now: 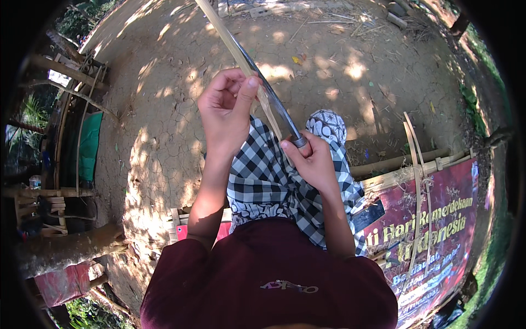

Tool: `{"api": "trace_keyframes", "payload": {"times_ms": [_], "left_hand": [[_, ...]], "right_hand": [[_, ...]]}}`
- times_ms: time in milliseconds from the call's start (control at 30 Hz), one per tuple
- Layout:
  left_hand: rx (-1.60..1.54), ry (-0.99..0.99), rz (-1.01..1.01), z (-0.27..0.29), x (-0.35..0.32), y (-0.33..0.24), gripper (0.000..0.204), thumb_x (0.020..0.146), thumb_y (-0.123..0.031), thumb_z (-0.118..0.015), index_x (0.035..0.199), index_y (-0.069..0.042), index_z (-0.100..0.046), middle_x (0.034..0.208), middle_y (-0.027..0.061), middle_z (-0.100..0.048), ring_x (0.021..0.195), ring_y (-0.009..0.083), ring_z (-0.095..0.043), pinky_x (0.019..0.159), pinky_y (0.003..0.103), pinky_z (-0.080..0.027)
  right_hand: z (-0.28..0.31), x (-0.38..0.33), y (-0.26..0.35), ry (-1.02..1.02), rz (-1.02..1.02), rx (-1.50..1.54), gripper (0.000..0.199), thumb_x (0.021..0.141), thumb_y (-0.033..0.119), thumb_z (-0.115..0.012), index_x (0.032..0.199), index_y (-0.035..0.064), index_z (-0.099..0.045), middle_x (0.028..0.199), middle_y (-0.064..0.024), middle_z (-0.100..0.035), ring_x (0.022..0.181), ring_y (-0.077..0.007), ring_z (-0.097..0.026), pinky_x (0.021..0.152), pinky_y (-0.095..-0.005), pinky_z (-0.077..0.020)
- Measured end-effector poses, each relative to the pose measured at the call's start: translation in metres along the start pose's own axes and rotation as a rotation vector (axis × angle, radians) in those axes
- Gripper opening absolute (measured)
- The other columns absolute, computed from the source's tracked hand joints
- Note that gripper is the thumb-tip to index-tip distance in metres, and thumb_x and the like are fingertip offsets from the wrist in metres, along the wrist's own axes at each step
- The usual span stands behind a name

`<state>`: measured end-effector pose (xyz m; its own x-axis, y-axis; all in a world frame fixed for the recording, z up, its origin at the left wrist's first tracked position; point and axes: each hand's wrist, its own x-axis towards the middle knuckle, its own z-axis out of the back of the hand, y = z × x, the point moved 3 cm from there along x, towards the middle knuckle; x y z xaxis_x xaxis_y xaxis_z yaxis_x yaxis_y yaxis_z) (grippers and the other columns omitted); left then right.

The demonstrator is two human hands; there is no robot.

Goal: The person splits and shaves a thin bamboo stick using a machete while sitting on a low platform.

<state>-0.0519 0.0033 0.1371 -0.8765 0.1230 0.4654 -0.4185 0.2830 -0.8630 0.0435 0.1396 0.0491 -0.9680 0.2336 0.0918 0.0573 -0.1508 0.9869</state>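
Cracked, sun-dappled bare earth [148,93] spreads around a seated person, with a smooth green sheet [90,145] at far left above a rough-barked log [71,245]. Left of center, the person's left hand [227,109] is raised on an upright forearm, fingers curled, thumb and fingertips pinching a pale, fibrous wooden strip [227,38]. The long, flat strip slants from the upper edge down toward the lap, alongside a narrow, dark blade [279,109]. Below lie black-and-white checked cotton-like trousers [257,181]. Just right, the right hand [313,164], forearm angled inward, closes around the blade's collared handle end; whether its thumb touches the strip is hard to tell. At far right, slender, split strips [410,140] cross a glossy, dark-red printed banner [452,189] strewn with curled shavings [404,174].
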Motion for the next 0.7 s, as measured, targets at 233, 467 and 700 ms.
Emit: {"api": "trace_keyframes", "payload": {"times_ms": [233, 467, 700], "left_hand": [[0.188, -0.110, 0.002, 0.025, 0.015, -0.006, 0.017, 0.091, -0.011, -0.057, 0.095, 0.006, -0.058, 0.078, 0.0109, -0.063, 0.068, 0.0169, -0.064, 0.064, 0.027, -0.052], [0.238, -0.187, -0.108, 0.043, 0.027, -0.008, 0.018, 0.090, -0.011, -0.059, 0.095, 0.006, -0.058, 0.076, 0.0086, -0.063, 0.068, 0.0146, -0.063, 0.060, 0.024, -0.050], [0.257, -0.255, -0.099, 0.054, 0.038, -0.013, 0.017, 0.088, -0.012, -0.062, 0.093, 0.004, -0.059, 0.076, 0.0063, -0.063, 0.063, 0.0100, -0.059, 0.059, 0.021, -0.047]], "right_hand": [[-0.009, -0.028, -0.046, 0.015, -0.165, 0.009, 0.027, 0.082, 0.024, -0.069, 0.079, -0.0022, -0.061, 0.047, 0.0046, -0.037, 0.047, -0.0045, -0.030, 0.043, -0.0247, -0.0258], [-0.033, -0.071, -0.092, 0.054, -0.397, 0.123, 0.030, 0.085, 0.024, -0.067, 0.082, -0.0042, -0.057, 0.049, 0.0073, -0.037, 0.047, -0.0006, -0.031, 0.042, -0.0223, -0.0229], [-0.038, -0.091, -0.117, 0.107, -0.455, 0.153, 0.032, 0.086, 0.026, -0.065, 0.079, -0.0034, -0.056, 0.050, 0.0058, -0.041, 0.045, -0.0022, -0.036, 0.041, -0.0230, -0.0269]]}}
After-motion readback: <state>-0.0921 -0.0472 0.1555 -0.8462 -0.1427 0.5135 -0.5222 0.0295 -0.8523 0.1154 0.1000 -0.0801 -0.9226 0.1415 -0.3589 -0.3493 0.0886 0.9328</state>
